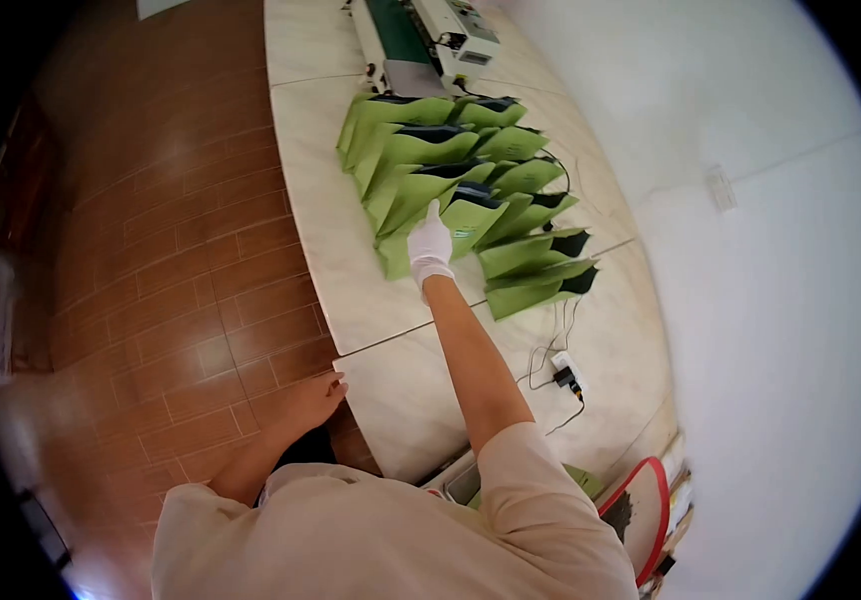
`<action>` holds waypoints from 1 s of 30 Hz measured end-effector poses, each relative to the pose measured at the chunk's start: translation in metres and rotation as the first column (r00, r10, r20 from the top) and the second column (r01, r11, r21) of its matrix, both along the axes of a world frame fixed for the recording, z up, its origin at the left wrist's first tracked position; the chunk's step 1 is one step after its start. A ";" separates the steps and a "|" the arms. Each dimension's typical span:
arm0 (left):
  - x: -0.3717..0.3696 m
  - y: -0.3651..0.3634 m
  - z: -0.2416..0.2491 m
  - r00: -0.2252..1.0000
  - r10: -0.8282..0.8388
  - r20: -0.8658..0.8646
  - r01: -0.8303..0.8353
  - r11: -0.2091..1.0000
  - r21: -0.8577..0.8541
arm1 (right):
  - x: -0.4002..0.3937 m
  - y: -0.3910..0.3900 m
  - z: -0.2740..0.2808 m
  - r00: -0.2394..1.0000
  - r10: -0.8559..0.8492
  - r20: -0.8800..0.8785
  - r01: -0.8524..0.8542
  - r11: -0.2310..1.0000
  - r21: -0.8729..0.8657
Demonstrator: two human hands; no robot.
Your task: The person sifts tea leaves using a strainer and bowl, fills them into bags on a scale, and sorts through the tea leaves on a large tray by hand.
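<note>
My right hand [431, 245], in a white glove, is at the left side of the nearest green bag [476, 213] in the left row. One digit points up along the bag's edge; the other fingers are curled and partly hidden, with the bag's side in the grip. This bag stands upright, with a dark inside at its top and a small pale label on its front. My left hand [319, 400] is bare, low at the table's left edge, its fingers loosely bent and holding nothing.
More upright green bags [531, 257] stand in two rows on the pale table [341, 250]. Beyond them is a machine with a green conveyor belt [396, 35]. A power strip [569, 371] with cables lies nearer me. A red-rimmed tray [641, 510] with dark contents is at lower right.
</note>
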State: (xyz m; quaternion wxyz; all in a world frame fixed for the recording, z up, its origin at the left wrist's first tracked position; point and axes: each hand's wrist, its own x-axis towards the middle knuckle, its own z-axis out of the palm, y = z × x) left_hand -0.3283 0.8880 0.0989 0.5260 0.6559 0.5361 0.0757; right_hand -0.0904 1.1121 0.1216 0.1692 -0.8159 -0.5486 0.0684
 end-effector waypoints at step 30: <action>0.111 -0.146 -0.001 0.547 -0.821 -0.164 0.836 0.527 0.152 | -0.074 -0.555 0.014 0.890 -0.131 -0.437 0.108 0.991 -0.077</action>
